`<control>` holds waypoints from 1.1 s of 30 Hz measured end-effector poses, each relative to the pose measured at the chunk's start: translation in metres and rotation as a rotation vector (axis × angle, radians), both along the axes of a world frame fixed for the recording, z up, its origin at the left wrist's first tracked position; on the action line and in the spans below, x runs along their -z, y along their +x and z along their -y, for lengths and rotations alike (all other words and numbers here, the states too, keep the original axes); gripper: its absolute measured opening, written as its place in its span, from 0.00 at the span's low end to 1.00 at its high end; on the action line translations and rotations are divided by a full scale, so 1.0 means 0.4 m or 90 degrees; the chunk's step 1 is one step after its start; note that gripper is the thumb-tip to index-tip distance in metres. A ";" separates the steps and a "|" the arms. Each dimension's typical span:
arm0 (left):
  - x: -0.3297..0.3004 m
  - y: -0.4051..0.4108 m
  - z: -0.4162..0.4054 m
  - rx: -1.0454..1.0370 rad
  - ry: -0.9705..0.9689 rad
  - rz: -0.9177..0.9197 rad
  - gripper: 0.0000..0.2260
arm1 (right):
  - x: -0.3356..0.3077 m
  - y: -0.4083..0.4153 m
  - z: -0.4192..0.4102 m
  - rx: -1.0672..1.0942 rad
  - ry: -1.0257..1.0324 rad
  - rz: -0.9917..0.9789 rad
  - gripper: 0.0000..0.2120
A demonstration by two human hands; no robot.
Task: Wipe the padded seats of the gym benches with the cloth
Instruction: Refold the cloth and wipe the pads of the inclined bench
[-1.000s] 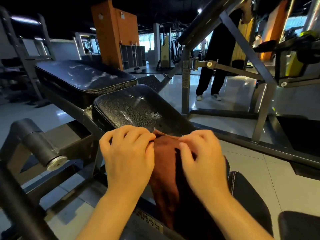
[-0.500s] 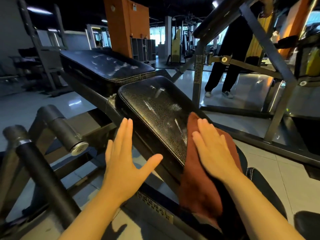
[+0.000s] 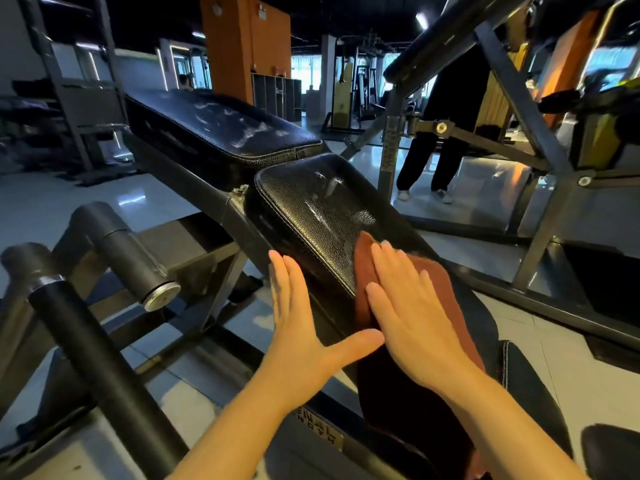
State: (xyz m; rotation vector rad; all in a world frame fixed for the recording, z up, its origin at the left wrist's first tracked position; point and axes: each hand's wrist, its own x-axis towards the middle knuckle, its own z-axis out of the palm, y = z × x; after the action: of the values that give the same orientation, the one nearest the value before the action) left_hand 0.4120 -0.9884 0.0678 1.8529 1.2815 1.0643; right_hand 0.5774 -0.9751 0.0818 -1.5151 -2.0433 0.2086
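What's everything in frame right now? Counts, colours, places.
cloth: 1, rust brown, on near seat pad, hanging over its near end
seat pad: 1, black, centre
back pad: 1, black with pale smears, beyond seat pad
roller: 1, dark grey, left
foam bar: 1, black, lower left
bystander: 1, dark clothes, standing at right rear
pillar: 1, orange, rear
left hand: flat, fingers straight, beside seat pad's left edge
right hand: flat on cloth

The cloth [image 3: 440, 282] lies on the near seat pad [image 3: 322, 216], right hand [image 3: 412, 313] flat on it; the left hand [image 3: 298, 334] is left of the pad's edge, the long pad [image 3: 221, 129] behind.
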 end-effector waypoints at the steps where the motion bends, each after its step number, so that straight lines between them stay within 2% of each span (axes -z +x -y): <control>1: -0.001 0.004 0.000 0.008 -0.015 0.008 0.59 | -0.023 -0.018 -0.028 -0.039 0.015 0.015 0.26; 4: 0.000 -0.008 -0.006 0.039 -0.047 0.036 0.57 | -0.111 -0.073 -0.147 -0.134 0.037 0.010 0.25; 8: -0.006 -0.023 -0.005 0.033 -0.045 0.008 0.56 | -0.169 -0.106 -0.235 -0.140 0.057 -0.008 0.25; 13: 0.004 -0.041 -0.002 0.013 -0.027 -0.045 0.55 | -0.099 -0.036 -0.154 -0.104 0.025 -0.015 0.25; 20: -0.004 -0.061 0.014 0.006 0.000 0.016 0.47 | 0.057 0.132 0.007 -0.030 -0.034 0.009 0.23; 23: -0.021 -0.056 0.032 -0.042 0.035 0.010 0.45 | 0.067 0.143 0.035 -0.012 -0.057 -0.009 0.21; 25: -0.030 -0.070 0.033 -0.079 0.087 0.002 0.41 | 0.059 0.132 0.036 -0.012 -0.055 -0.017 0.24; 33: -0.115 -0.190 -0.092 -0.126 0.284 -0.171 0.37 | -0.021 0.047 -0.042 -0.024 -0.033 -0.008 0.22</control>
State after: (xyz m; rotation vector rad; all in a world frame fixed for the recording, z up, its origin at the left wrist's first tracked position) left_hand 0.3361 -0.9515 0.1138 2.2992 1.4967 1.3247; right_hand 0.5962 -0.9582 0.0901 -1.5041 -2.0719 0.2873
